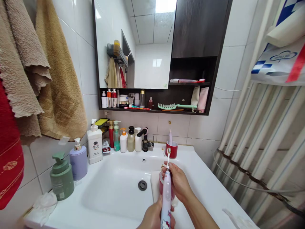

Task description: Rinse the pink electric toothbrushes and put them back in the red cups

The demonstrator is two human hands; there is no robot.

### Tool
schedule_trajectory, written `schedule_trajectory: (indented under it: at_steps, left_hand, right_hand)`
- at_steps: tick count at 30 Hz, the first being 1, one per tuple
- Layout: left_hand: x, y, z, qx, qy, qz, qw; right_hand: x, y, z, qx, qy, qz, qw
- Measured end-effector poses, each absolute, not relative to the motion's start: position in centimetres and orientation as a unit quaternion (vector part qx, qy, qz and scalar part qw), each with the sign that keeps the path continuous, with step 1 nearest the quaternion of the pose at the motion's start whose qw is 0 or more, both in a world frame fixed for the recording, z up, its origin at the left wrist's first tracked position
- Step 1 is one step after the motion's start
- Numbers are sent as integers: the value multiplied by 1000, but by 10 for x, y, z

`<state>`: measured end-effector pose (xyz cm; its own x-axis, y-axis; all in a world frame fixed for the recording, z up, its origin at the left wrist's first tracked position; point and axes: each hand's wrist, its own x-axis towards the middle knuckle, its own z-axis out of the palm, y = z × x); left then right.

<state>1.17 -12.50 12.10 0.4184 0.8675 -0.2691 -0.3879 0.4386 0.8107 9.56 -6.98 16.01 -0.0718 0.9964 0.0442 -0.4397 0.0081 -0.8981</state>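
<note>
An electric toothbrush [166, 190] with a pale pink handle and a cartoon cat near its base points up and away over the right side of the sink. My left hand [153, 214] is wrapped round the lower part of the handle. Higher up, my right hand [177, 181] pinches the white brush head [168, 159] at its neck, where it meets the handle. Behind the handle a reddish cup [162, 183], mostly hidden, stands by a white cloth-like piece [155, 186]. Farther back, a red cup [174, 150] holds a second pale pink toothbrush [170, 138].
The white sink [114, 187] has a dark drain [142, 185] and a black faucet [145, 141]. Several pump bottles line its back; a green one [62, 179] and a purple one [78, 160] stand left. A mirror cabinet [152, 109] hangs above, towels [62, 70] left, radiator pipes [269, 136] right.
</note>
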Motion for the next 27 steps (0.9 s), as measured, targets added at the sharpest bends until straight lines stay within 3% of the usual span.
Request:
schedule_trajectory:
  at_steps: [5, 11, 17, 27]
  left_hand:
    - [12, -123, 108, 347, 352, 413, 765]
    - [19, -118, 85, 387, 486, 372, 689]
    - [3, -108, 111, 250, 390, 421, 780]
    - [-18, -76, 81, 352, 457, 413, 705]
  right_hand:
    - [100, -60, 157, -387, -410, 586, 582]
    - [110, -43, 169, -412, -409, 551, 600]
    - [121, -17, 156, -487, -438, 505, 562]
    - [116, 82, 118, -669, -524, 376, 370]
